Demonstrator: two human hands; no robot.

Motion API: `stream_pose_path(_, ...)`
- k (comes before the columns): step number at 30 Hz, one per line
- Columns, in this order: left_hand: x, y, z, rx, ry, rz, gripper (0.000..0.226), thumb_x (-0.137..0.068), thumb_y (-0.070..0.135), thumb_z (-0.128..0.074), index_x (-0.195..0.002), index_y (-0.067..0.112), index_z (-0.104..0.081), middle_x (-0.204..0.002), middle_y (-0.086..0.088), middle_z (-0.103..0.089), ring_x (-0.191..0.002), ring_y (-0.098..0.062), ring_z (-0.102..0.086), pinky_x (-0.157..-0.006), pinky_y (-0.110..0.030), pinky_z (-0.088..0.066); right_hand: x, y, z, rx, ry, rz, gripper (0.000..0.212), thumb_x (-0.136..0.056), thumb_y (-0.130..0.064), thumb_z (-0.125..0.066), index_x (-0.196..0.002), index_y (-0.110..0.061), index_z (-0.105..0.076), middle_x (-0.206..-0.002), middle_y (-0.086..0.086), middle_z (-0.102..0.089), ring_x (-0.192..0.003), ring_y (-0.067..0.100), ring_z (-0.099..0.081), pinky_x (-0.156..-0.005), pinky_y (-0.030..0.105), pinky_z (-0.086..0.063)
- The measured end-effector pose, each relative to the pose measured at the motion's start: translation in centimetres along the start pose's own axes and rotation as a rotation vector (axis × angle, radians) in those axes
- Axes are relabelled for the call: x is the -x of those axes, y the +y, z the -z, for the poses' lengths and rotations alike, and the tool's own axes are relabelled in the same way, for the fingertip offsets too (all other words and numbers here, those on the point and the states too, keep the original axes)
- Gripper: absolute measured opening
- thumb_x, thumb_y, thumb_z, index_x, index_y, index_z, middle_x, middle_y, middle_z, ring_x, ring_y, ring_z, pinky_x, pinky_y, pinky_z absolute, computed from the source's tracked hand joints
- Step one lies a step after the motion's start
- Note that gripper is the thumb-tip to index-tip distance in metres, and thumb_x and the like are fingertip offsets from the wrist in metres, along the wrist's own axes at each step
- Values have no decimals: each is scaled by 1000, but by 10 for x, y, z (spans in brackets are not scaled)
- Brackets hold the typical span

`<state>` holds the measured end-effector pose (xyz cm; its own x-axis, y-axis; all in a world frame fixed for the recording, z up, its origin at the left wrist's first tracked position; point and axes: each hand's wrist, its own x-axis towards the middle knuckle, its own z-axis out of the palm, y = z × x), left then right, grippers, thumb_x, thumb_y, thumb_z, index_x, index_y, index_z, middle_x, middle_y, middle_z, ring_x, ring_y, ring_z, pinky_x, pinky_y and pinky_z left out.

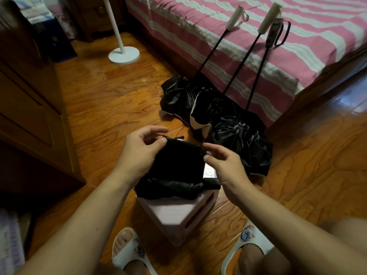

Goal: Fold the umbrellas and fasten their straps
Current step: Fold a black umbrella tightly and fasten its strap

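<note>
Two slippered feet [131, 249] sit at the bottom of the frame on the wooden floor [99, 108], with a pale pink stool [174, 213] between them. Just above the stool, at the centre of the frame, a black folded umbrella [176, 167] is held up by both hands. Gripping its upper left corner, the left hand [139, 151] has its thumb pressed on the fabric and fingers curled behind. On the other side, the right hand [224, 165] pinches the upper right edge with its fingertips. Three more black umbrellas [218, 116] lie crumpled on the floor in the centre right, their long shafts leaning against a pink striped bed [258, 36] at the upper right. A white lamp stand [123, 54] is at the upper left.
</note>
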<state>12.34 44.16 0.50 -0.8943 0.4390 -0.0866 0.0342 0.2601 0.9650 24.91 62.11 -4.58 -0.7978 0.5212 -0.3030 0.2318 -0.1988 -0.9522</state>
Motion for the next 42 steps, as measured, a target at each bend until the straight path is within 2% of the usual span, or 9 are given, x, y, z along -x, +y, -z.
stream_pose_path(5,0,1,-1,-4,21,-9,28,-93,6,-70,-103,31,-77,-94,-1,-76,-94,-13,-72,-92,-38,-58,-7,-3,7,-207,202,-44,36,-92,5,-59,-120,-15,-70,-108,6,-73,-100,20,-71,-87,33,-57)
stream_pose_path(9,0,1,0,27,10,22,27,-93,5,-70,-100,30,-78,-95,-4,-76,-97,-22,-72,-97,-49,-57,-16,4,11,265,-136,112,43,-88,-23,-77,-128,-34,-65,-126,-8,-63,-119,8,-59,-103,33,-49)
stream_pose_path(13,-1,0,2,44,35,28,28,-92,3,-70,-98,28,-78,-96,-8,-76,-96,-23,-72,-96,-51,-57,-25,0,15,322,57,164,12,-90,-13,-76,-87,-24,-74,-90,1,-73,-91,18,-70,-91,47,-57)
stream_pose_path(16,-1,-1,3,71,42,55,26,-92,1,-69,-101,24,-77,-95,-8,-76,-93,-22,-73,-97,-50,-57,-22,-3,17,287,166,161,4,-94,-14,-70,-91,-18,-71,-90,1,-71,-89,18,-68,-85,36,-57)
stream_pose_path(20,1,0,5,86,30,79,24,-92,1,-68,-103,21,-76,-96,-11,-76,-96,-25,-73,-97,-47,-57,-17,10,6,261,30,52,16,-91,-6,-66,-97,-21,-62,-95,7,-67,-91,28,-68,-85,42,-57)
stream_pose_path(25,1,-1,6,87,26,90,25,-92,2,-69,-101,23,-77,-95,-8,-76,-95,-24,-74,-95,-46,-58,-9,8,3,432,-28,147,37,-90,-15,-73,-122,-26,-60,-98,-10,-62,-92,5,-62,-67,12,-49)
stream_pose_path(29,1,0,5,94,30,93,24,-92,1,-69,-103,20,-76,-97,-13,-76,-98,-29,-72,-97,-47,-57,-2,5,-1,387,-22,257,41,-89,-15,-77,-124,-30,-64,-104,-19,-61,-99,-15,-56,-74,0,-43)
stream_pose_path(37,0,0,1,73,38,61,26,-93,4,-69,-103,27,-75,-97,-4,-77,-97,-20,-73,-86,-33,-60,-13,4,2,165,67,176,24,-90,-6,-74,-99,-28,-75,-86,-6,-74,-88,1,-70,-77,14,-53)
stream_pose_path(42,-4,1,-2,-1,77,-36,39,-98,6,-63,-127,32,-65,-114,9,-72,-108,2,-66,-91,-19,-53,-38,14,1,368,-53,100,55,-84,-26,-83,-134,-26,-60,-127,-2,-55,-114,12,-58,-98,29,-51)
